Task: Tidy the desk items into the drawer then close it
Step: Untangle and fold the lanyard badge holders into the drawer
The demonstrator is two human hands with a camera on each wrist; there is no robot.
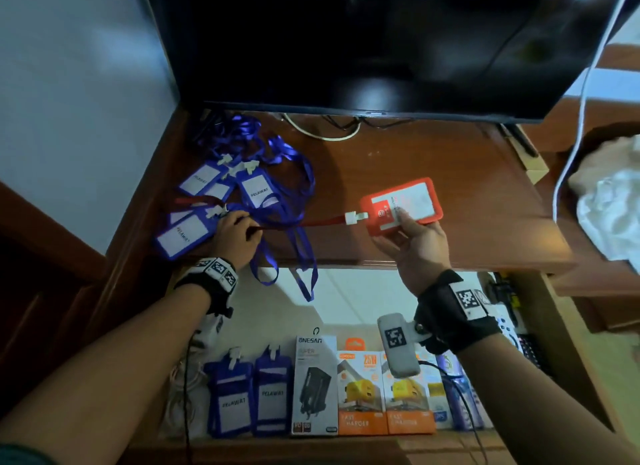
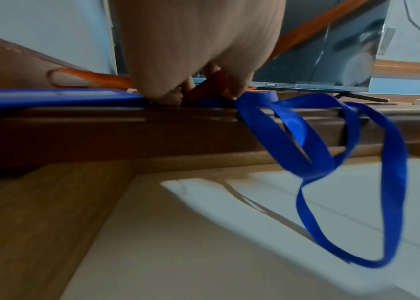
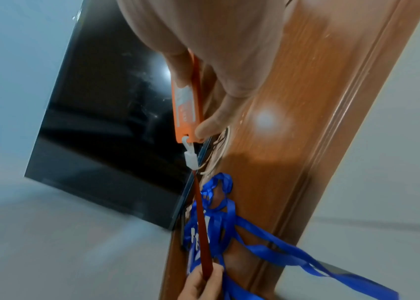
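My right hand (image 1: 405, 229) holds a red badge holder (image 1: 403, 201) just above the wooden desk (image 1: 433, 166), thumb on its face; the right wrist view shows the red badge holder (image 3: 185, 109) edge-on between my fingers. Its red lanyard (image 1: 311, 221) stretches left to my left hand (image 1: 239, 236), which pinches the red lanyard (image 2: 203, 89) at the desk's front edge. Several blue badge holders (image 1: 256, 191) with tangled blue lanyards (image 1: 294, 173) lie at the desk's left; loops of blue lanyard (image 2: 332, 162) hang over the edge. The open drawer (image 1: 346, 308) lies below.
In the drawer's front row stand two blue badge holders (image 1: 249, 399), a grey charger box (image 1: 313, 385) and orange charger boxes (image 1: 384, 395). A dark TV screen (image 1: 363, 42) stands at the desk's back. A white cable (image 1: 585, 90) hangs at the right beside crumpled white cloth (image 1: 609, 194).
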